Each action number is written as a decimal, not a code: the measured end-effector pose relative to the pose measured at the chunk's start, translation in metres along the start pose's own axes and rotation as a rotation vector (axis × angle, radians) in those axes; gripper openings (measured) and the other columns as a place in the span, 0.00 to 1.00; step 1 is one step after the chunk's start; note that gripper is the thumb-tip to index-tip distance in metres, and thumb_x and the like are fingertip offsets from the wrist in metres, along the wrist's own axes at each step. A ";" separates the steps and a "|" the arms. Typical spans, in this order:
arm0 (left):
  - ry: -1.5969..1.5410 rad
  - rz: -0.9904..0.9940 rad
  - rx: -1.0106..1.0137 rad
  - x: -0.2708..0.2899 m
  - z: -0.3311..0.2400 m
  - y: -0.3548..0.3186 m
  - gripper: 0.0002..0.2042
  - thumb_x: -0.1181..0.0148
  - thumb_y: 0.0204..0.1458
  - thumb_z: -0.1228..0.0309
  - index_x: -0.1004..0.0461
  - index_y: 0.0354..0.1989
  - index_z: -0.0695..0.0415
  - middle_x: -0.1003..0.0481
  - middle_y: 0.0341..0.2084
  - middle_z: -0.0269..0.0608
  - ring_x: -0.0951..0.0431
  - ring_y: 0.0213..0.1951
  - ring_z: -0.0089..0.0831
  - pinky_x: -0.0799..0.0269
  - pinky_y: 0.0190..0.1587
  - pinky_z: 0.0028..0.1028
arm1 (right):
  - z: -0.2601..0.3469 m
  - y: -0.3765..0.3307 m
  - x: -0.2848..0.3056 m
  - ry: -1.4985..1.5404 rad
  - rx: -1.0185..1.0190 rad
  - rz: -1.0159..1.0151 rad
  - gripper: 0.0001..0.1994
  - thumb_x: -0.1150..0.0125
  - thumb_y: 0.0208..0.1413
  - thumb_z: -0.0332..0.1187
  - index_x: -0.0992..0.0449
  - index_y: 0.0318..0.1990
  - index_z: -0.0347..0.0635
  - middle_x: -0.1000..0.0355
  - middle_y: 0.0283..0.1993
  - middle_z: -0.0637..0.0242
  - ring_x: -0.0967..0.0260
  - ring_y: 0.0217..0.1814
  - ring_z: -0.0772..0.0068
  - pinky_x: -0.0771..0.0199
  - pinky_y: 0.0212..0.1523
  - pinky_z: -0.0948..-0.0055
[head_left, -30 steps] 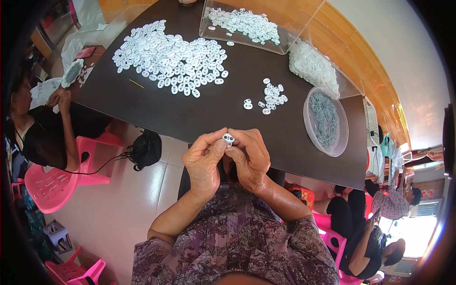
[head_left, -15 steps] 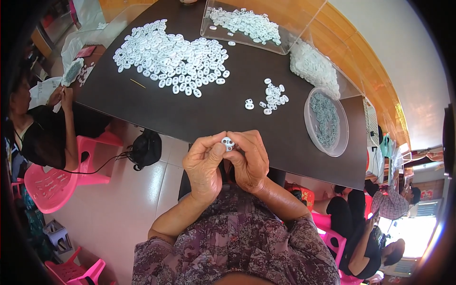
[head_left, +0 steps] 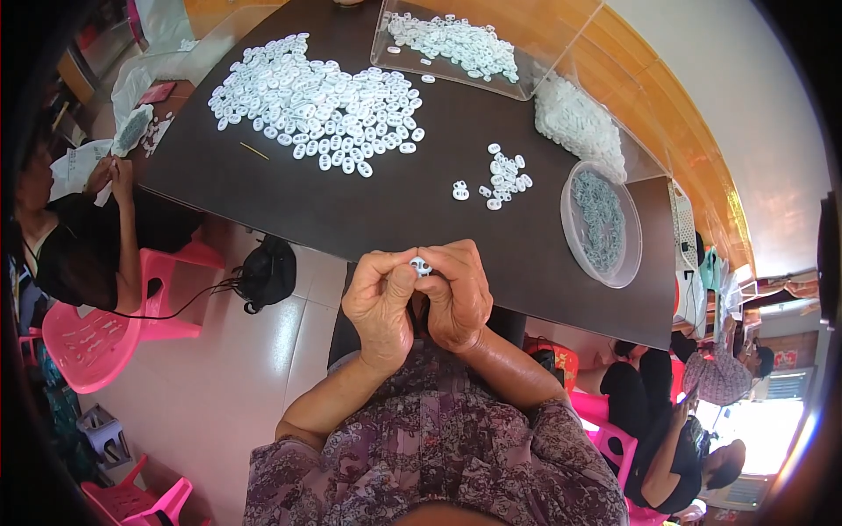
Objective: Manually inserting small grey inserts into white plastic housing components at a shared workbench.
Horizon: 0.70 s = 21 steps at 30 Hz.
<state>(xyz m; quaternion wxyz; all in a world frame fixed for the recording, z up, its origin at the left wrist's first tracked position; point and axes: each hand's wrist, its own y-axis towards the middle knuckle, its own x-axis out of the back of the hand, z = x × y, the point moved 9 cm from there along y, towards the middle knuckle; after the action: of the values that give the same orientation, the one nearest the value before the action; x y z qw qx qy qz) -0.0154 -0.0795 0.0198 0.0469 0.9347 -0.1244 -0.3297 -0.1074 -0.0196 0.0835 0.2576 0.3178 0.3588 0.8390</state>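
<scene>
Just off the table's near edge, my left hand (head_left: 380, 302) and my right hand (head_left: 454, 294) meet fingertip to fingertip. Between them they pinch a small white oval plastic piece with two dark holes (head_left: 420, 266). Thumbs and forefingers of both hands cover much of it, so its lower part is hidden. On the dark table (head_left: 368, 215) beyond lies a large spread of similar white oval pieces (head_left: 324, 101). To the right of that is a little group of white pieces (head_left: 506, 178), with a joined pair (head_left: 460, 191) beside it.
A round clear tub of grey-green small parts (head_left: 602, 223) stands at the right, by a bag of white pieces (head_left: 579, 123). Behind is a clear box (head_left: 456, 53) holding more. A thin yellow stick (head_left: 254, 151) lies left. People sit on both sides, near pink chairs (head_left: 96, 337).
Both hands have shifted very slightly and closed more over the white piece, so less of it shows. The piles on the table look the same.
</scene>
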 end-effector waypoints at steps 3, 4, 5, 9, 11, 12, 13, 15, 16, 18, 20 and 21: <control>0.002 -0.018 -0.003 0.002 0.000 0.001 0.08 0.42 0.55 0.71 0.27 0.36 0.63 0.32 0.28 0.29 0.35 0.32 0.16 0.38 0.38 0.17 | -0.001 0.000 -0.003 -0.027 -0.009 0.018 0.13 0.37 0.46 0.24 0.27 0.41 0.33 0.28 0.37 0.57 0.32 0.35 0.61 0.30 0.33 0.71; 0.003 -0.021 0.006 0.001 -0.002 0.000 0.08 0.43 0.55 0.71 0.27 0.37 0.63 0.32 0.28 0.29 0.35 0.32 0.16 0.38 0.38 0.17 | 0.002 0.002 -0.003 -0.024 -0.008 0.019 0.13 0.37 0.46 0.24 0.27 0.41 0.33 0.28 0.37 0.57 0.32 0.35 0.60 0.30 0.33 0.70; 0.004 -0.025 0.016 0.001 -0.003 -0.001 0.07 0.43 0.56 0.71 0.28 0.37 0.63 0.32 0.28 0.29 0.35 0.32 0.16 0.38 0.38 0.17 | 0.003 0.002 -0.003 -0.020 -0.008 0.020 0.13 0.37 0.46 0.24 0.28 0.41 0.34 0.28 0.37 0.57 0.32 0.35 0.60 0.30 0.33 0.70; 0.020 -0.024 0.031 -0.004 -0.004 -0.004 0.07 0.44 0.56 0.71 0.28 0.37 0.63 0.33 0.28 0.29 0.36 0.32 0.15 0.38 0.38 0.17 | 0.002 -0.001 0.000 -0.027 -0.006 -0.009 0.13 0.38 0.47 0.24 0.28 0.42 0.34 0.29 0.37 0.58 0.33 0.34 0.60 0.30 0.33 0.70; 0.027 -0.022 0.018 -0.005 -0.004 -0.005 0.07 0.45 0.57 0.72 0.28 0.38 0.63 0.33 0.28 0.28 0.36 0.32 0.14 0.38 0.38 0.16 | 0.001 -0.002 0.000 -0.028 -0.001 -0.034 0.12 0.39 0.48 0.26 0.28 0.41 0.34 0.29 0.36 0.58 0.34 0.34 0.61 0.30 0.33 0.70; 0.027 -0.019 0.020 -0.005 -0.003 -0.005 0.07 0.45 0.57 0.72 0.28 0.38 0.63 0.33 0.28 0.28 0.36 0.32 0.14 0.38 0.38 0.16 | 0.000 -0.002 0.000 -0.030 -0.002 -0.036 0.12 0.39 0.48 0.26 0.28 0.41 0.34 0.29 0.36 0.58 0.34 0.34 0.61 0.30 0.33 0.70; 0.033 -0.009 0.003 -0.005 -0.003 -0.006 0.07 0.45 0.57 0.72 0.28 0.38 0.63 0.33 0.28 0.28 0.36 0.32 0.15 0.39 0.37 0.16 | 0.001 -0.001 0.000 -0.028 0.007 -0.045 0.11 0.40 0.49 0.26 0.29 0.41 0.35 0.29 0.36 0.58 0.34 0.34 0.61 0.30 0.33 0.70; 0.040 0.003 -0.012 -0.006 -0.003 -0.006 0.07 0.46 0.57 0.72 0.28 0.38 0.63 0.33 0.28 0.28 0.36 0.31 0.15 0.39 0.37 0.16 | 0.001 -0.002 0.001 -0.026 0.014 -0.055 0.11 0.40 0.50 0.27 0.29 0.41 0.35 0.30 0.36 0.58 0.34 0.34 0.61 0.30 0.33 0.70; 0.068 -0.005 -0.026 -0.006 -0.004 -0.006 0.07 0.46 0.57 0.73 0.28 0.39 0.63 0.33 0.28 0.28 0.36 0.31 0.15 0.39 0.37 0.16 | 0.000 -0.002 0.000 -0.020 0.010 -0.051 0.10 0.41 0.51 0.27 0.29 0.41 0.35 0.30 0.37 0.58 0.34 0.34 0.61 0.30 0.33 0.69; 0.097 -0.014 -0.040 -0.006 -0.005 -0.006 0.07 0.46 0.57 0.73 0.27 0.39 0.63 0.34 0.27 0.28 0.37 0.31 0.15 0.39 0.36 0.16 | -0.001 -0.003 0.000 -0.013 0.005 -0.047 0.10 0.41 0.52 0.28 0.29 0.41 0.35 0.30 0.37 0.58 0.34 0.34 0.61 0.30 0.33 0.69; 0.112 -0.014 -0.058 -0.006 -0.007 -0.007 0.07 0.46 0.57 0.73 0.27 0.39 0.64 0.34 0.27 0.28 0.37 0.31 0.15 0.40 0.36 0.16 | 0.000 -0.003 0.000 -0.017 0.001 -0.042 0.10 0.42 0.53 0.28 0.30 0.42 0.35 0.30 0.37 0.58 0.34 0.34 0.61 0.30 0.33 0.69; 0.113 -0.014 -0.058 -0.006 -0.007 -0.007 0.07 0.46 0.57 0.73 0.27 0.39 0.64 0.34 0.27 0.28 0.37 0.31 0.15 0.40 0.36 0.16 | 0.000 -0.004 0.000 -0.016 0.000 -0.042 0.10 0.42 0.53 0.28 0.30 0.42 0.35 0.30 0.37 0.58 0.34 0.34 0.61 0.30 0.33 0.69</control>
<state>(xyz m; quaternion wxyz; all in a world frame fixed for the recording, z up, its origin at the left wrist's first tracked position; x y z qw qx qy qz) -0.0142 -0.0711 0.0277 0.0785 0.9509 -0.1055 -0.2801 -0.1066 -0.0171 0.0806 0.2781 0.3169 0.3634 0.8308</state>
